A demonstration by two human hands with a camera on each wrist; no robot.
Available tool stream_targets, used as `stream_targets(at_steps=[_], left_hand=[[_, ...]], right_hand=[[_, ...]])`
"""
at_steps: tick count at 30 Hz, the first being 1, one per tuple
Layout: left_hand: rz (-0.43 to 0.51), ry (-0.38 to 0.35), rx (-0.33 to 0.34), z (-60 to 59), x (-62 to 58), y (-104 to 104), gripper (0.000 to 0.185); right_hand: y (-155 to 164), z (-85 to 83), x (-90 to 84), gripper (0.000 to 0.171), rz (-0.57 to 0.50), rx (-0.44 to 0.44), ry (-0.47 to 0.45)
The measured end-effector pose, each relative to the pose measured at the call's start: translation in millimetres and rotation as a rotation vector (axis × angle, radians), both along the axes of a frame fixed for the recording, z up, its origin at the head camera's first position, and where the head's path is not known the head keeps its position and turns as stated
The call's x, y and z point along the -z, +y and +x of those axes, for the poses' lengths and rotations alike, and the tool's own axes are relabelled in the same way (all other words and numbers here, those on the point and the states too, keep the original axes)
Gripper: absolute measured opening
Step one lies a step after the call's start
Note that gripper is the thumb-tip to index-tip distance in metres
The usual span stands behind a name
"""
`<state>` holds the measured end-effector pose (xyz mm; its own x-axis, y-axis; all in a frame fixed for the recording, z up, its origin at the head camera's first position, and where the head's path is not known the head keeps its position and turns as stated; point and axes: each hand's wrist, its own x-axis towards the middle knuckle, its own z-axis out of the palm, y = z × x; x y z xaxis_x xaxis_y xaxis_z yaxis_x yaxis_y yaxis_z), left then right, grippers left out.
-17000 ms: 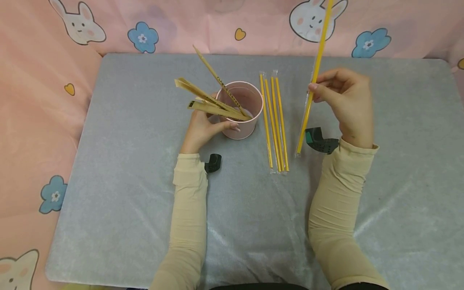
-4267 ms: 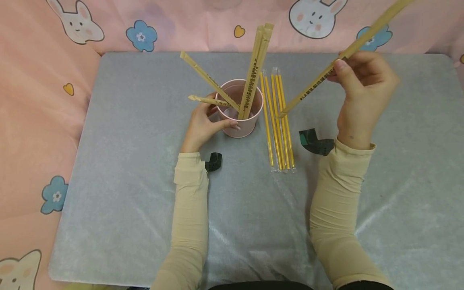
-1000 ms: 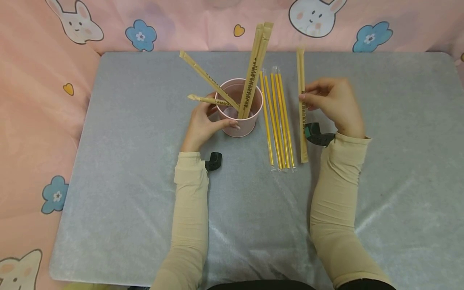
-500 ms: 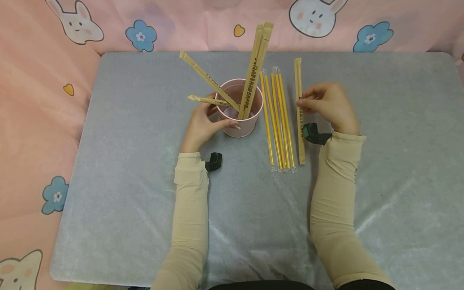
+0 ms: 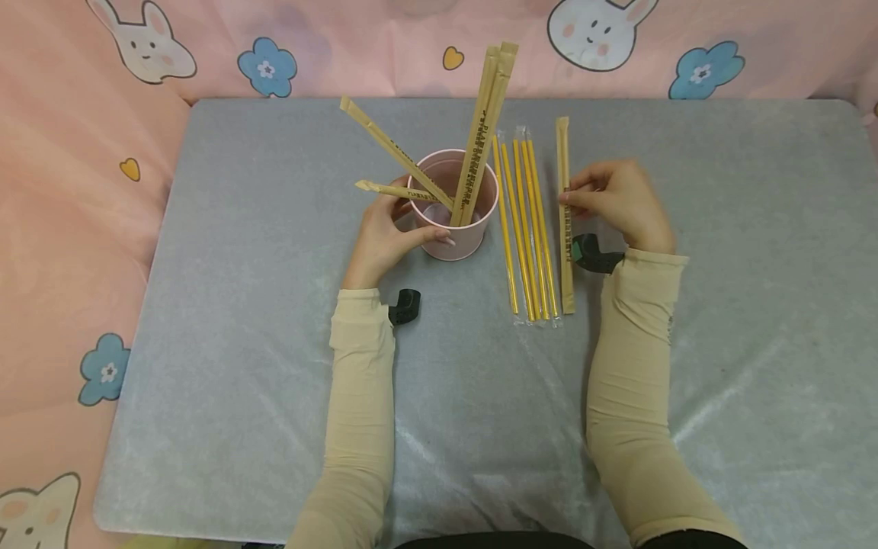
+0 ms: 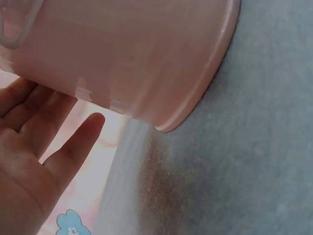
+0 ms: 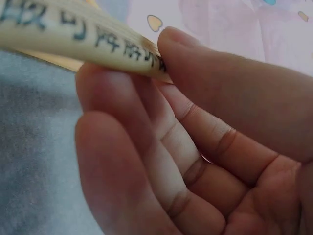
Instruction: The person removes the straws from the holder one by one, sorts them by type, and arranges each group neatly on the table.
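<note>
My left hand [image 5: 380, 242] grips the small pink bucket [image 5: 458, 244], thumb at the near side and fingers behind. Several paper-wrapped straws [image 5: 475, 152] stand or lean in it, two upright and others tilted left over the rim. In the left wrist view, the bucket [image 6: 146, 58] fills the top and the fingers lie against its side. Between thumb and fingertips, my right hand [image 5: 624, 204] pinches another paper-wrapped straw [image 5: 567, 282], lengthwise beside the row of yellow straws [image 5: 527, 244]. Dark printing shows on the pinched straw [image 7: 83, 39] in the right wrist view.
The yellow straws, in clear plastic sleeves, lie side by side on the grey cloth-covered table [image 5: 466, 427], between bucket and right hand. A pink printed curtain [image 5: 384, 46] hangs behind and to the left. Black wrist cameras [image 5: 406, 306] sit at both cuffs.
Over the last second, my right hand has lowered the paper-wrapped straw and moved it left, close to the yellow row. Earlier it held a yellow straw. My left hand has stayed on the bucket.
</note>
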<state>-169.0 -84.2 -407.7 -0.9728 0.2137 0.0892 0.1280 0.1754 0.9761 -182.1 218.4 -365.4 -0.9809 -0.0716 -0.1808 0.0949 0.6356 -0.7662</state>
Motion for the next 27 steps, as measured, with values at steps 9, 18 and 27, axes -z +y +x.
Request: stream_targets(at_steps=[9, 18, 27], left_hand=[[0.002, 0.0, -0.002, 0.2, 0.6, 0.3, 0.075], [0.006, -0.001, 0.002, 0.3, 0.6, 0.2, 0.075], [0.014, 0.003, 0.003, 0.9, -0.6, 0.7, 0.076]], right_hand=[[1.2, -4.4, 10.3, 0.025, 0.007, 0.012, -0.047], [3.8, -11.8, 31.3, 0.029, -0.123, 0.022, -0.122], [3.5, -12.9, 37.4, 0.032, -0.122, 0.022, -0.161]])
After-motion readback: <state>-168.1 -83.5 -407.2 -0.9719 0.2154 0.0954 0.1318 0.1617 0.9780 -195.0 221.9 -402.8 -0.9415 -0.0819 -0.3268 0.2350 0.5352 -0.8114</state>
